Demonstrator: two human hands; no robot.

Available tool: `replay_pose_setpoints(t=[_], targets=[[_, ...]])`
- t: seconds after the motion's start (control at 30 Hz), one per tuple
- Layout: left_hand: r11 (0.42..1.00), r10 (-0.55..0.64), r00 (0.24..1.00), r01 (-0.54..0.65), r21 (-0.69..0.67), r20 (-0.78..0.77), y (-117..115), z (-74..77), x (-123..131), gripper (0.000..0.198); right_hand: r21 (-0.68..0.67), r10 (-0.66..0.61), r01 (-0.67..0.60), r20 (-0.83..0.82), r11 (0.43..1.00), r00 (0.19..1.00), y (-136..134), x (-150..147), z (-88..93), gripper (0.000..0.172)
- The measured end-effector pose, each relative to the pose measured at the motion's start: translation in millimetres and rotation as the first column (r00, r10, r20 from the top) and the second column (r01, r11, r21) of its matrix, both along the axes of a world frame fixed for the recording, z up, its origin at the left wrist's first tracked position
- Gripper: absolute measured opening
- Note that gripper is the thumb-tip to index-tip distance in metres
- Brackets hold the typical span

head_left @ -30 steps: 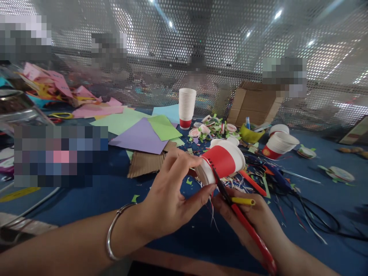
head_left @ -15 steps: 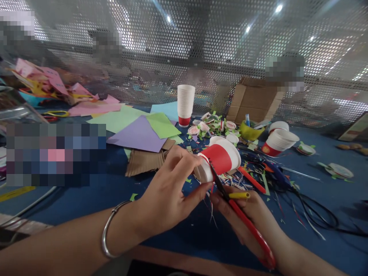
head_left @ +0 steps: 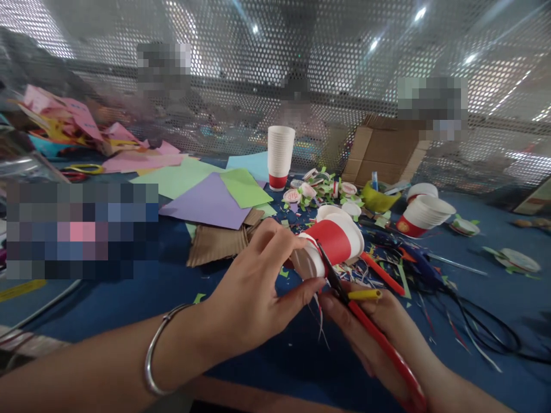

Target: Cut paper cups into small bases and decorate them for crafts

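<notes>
A red and white paper cup (head_left: 334, 241) lies on its side in front of me, its base end turned toward my hands. My left hand (head_left: 262, 275), a silver bangle on its wrist, pinches that base end between thumb and fingers. Red-handled scissors (head_left: 370, 321) are gripped in my right hand (head_left: 379, 327), their dark blades against the cup near its base. Thin strips of cut paper (head_left: 321, 321) dangle below the blades. Part of the right-hand fingers is hidden behind the scissors.
Behind the cup stand a tall stack of paper cups (head_left: 280, 158) and a pile of cut cup bases with green tabs (head_left: 318, 186). Coloured paper (head_left: 206, 201) and corrugated cardboard (head_left: 217, 244) lie left. More cups (head_left: 424, 215), a blue glue gun (head_left: 419, 264) and its cable are right.
The cup and both hands appear slightly lower and further right. My left hand still pinches the cup, and the scissors stay at its base end.
</notes>
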State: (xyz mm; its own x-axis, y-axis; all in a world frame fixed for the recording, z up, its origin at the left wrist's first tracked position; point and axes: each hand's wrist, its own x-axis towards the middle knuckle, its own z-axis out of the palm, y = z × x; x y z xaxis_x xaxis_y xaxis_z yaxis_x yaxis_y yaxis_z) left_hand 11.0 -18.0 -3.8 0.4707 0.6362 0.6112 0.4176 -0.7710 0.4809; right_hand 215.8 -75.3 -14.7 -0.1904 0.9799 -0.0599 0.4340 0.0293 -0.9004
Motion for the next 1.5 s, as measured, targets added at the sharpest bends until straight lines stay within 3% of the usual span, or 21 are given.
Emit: replay_pose_setpoints(t=[0.3, 0.4, 0.6, 0.9, 1.27, 1.5], targets=[[0.999, 0.012, 1.0, -0.013, -0.039, -0.024, 6.9, 0.2, -0.3, 0.025, 0.131, -0.011, 0.005, 0.051, 0.991, 0.999, 9.6, -0.6, 0.6, 0.042], [0.999, 0.015, 1.0, -0.016, -0.043, -0.005, 7.8, 1.9, -0.7, 0.026, 0.106, -0.033, 0.032, 0.01, 0.994, 0.999, 7.7, -1.9, 2.4, 0.038], [0.997, 0.037, 0.999, -0.038, -0.064, -0.01, 8.4, 4.4, -0.2, 0.025, 0.039, -0.022, 0.023, -0.038, 0.999, 0.999, 6.6, -0.5, 2.1, 0.052], [0.996, 0.043, 0.999, -0.042, -0.077, 0.015, 7.3, 6.3, 0.7, 0.025, -0.019, -0.036, 0.036, -0.024, 0.999, 0.999, 8.1, -0.2, 1.2, 0.042], [0.992, 0.017, 0.999, -0.014, -0.123, 0.027, 3.6, 3.4, 3.1, 0.023, 0.139, -0.032, 0.031, 0.008, 0.99, 0.999, 9.5, -1.5, -2.0, 0.036], [0.991, 0.014, 0.998, -0.005, -0.136, 0.064, 9.8, 1.1, 4.3, 0.026, 0.254, -0.061, 0.023, 0.143, 0.967, 0.988, 13.8, -0.1, -1.2, 0.054]])
